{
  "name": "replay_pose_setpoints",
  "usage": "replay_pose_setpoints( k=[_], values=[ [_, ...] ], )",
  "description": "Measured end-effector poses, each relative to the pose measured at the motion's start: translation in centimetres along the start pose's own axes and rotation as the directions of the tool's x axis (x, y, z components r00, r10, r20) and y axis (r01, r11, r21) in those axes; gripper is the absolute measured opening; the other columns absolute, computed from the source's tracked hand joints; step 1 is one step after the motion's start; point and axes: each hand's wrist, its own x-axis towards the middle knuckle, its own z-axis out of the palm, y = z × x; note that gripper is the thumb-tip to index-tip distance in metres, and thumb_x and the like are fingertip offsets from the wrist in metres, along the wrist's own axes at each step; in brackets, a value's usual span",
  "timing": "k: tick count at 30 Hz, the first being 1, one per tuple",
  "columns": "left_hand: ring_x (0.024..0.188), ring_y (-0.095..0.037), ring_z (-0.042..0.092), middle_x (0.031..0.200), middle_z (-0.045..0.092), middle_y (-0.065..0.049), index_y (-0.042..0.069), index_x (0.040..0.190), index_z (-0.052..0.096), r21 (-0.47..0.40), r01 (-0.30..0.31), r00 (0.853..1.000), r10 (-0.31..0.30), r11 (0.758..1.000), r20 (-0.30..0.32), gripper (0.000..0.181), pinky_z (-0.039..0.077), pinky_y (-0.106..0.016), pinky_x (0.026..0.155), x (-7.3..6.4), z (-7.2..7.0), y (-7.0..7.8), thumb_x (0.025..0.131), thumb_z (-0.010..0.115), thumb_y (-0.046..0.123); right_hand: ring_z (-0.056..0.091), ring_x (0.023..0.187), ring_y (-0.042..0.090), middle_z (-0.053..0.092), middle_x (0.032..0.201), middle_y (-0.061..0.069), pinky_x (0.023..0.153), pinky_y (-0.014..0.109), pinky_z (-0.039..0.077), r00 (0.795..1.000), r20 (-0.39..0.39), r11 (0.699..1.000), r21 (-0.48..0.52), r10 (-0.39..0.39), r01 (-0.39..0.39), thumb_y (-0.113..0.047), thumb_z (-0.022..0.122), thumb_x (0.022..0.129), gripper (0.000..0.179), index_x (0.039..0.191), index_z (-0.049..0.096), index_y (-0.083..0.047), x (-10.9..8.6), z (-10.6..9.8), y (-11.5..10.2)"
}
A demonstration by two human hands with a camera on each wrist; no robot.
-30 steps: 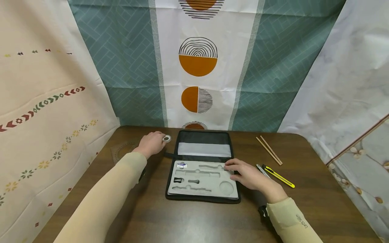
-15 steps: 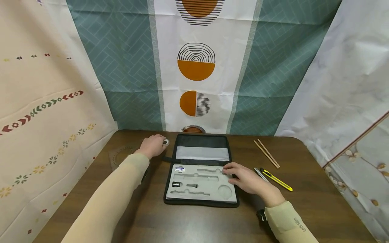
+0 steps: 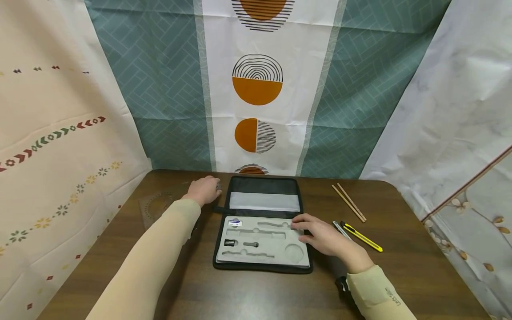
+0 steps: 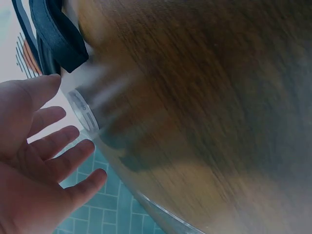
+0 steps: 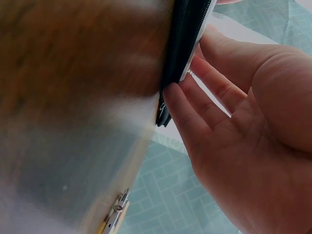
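My left hand [image 3: 203, 190] is at the far left of the table, over a small pale ring that looks like a roll of tape [image 4: 84, 112]. In the left wrist view the fingers are spread loosely beside the ring, which lies flat near the table's far edge. To its right lies an unfolded black zip case [image 3: 264, 186] holding a grey foam tray [image 3: 256, 258] with cut-out slots. My right hand [image 3: 322, 233] rests at the tray's upper right edge. The right wrist view shows its fingertips at the case's zipped side, fingers fairly straight.
The tray holds a small blue-and-white box [image 3: 235, 223], a black piece [image 3: 229, 242] and a slim dark metal piece [image 3: 250, 244]. A clear protractor [image 3: 154, 206] lies far left. To the right are two wooden sticks [image 3: 349, 203], a yellow cutter knife [image 3: 362, 237] and a silver metal tool [image 3: 340, 229].
My left hand has shifted slightly right and now hides most of the ring in the head view. My right hand stays at the tray's edge.
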Motion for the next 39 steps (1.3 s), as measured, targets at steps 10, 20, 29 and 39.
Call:
replay_pose_setpoints(
  k=[10,20,29,39],
  values=[
    [0.139,-0.044,0.061,0.15,0.064,-0.025,-0.001,0.151,0.063,0.026,0.008,1.0,-0.008,1.0,0.02,0.049,0.049,-0.069,0.112,0.21,-0.33,0.34,0.108,0.072,0.021,0.064,0.132,0.034,0.062,0.148,0.012,0.104,0.054,0.056,1.0,0.0,1.0,0.003,0.001,-0.001,-0.006,0.077,0.104,0.039,0.142,0.072,-0.001,0.12,0.22,0.13],
    [0.12,-0.039,0.07,0.131,0.074,-0.02,0.0,0.14,0.072,0.019,0.017,0.999,-0.018,1.0,0.027,0.037,0.055,-0.065,0.106,0.68,-0.19,0.15,0.107,0.074,0.016,0.065,0.131,0.034,0.063,0.147,0.011,0.104,0.054,0.056,1.0,-0.007,1.0,0.009,-0.001,0.001,-0.006,0.077,0.104,0.038,0.141,0.073,-0.001,0.08,0.23,0.18],
    [0.119,-0.04,0.071,0.132,0.076,-0.019,0.001,0.136,0.075,0.007,0.028,1.0,-0.028,1.0,0.0,0.03,0.055,-0.065,0.106,0.35,-0.29,0.29,0.108,0.069,0.011,0.065,0.13,0.033,0.063,0.146,0.011,0.104,0.053,0.057,1.0,-0.003,1.0,0.014,0.005,-0.004,-0.005,0.078,0.103,0.038,0.141,0.073,-0.001,0.09,0.39,0.14],
    [0.101,-0.035,0.074,0.115,0.079,-0.016,0.001,0.127,0.078,0.003,0.014,0.999,-0.014,1.0,-0.043,0.024,0.061,-0.058,0.097,0.16,-0.35,0.07,0.106,0.074,0.012,0.065,0.129,0.033,0.063,0.147,0.012,0.103,0.054,0.057,1.0,0.001,1.0,0.02,0.011,-0.011,-0.005,0.078,0.103,0.038,0.141,0.073,-0.001,0.1,0.23,0.12]
  ],
)
